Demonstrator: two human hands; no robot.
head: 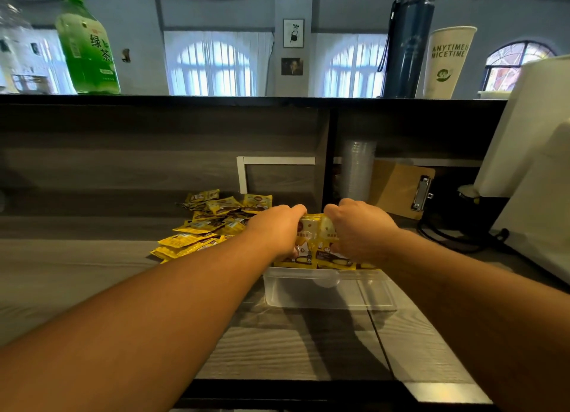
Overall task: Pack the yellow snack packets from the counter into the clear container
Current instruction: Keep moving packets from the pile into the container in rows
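Together, the left hand [279, 229] and right hand [359, 229] are gripping a stack of yellow packets [317, 242], apparently standing in the clear container [327, 291], the loose pile [209, 223] lying at ten o'clock.

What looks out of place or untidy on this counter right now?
Nothing is spilled or damaged. The loose yellow packets lie in a jumbled pile left of the clear container. The left hand and right hand hold a bundle of packets over it.
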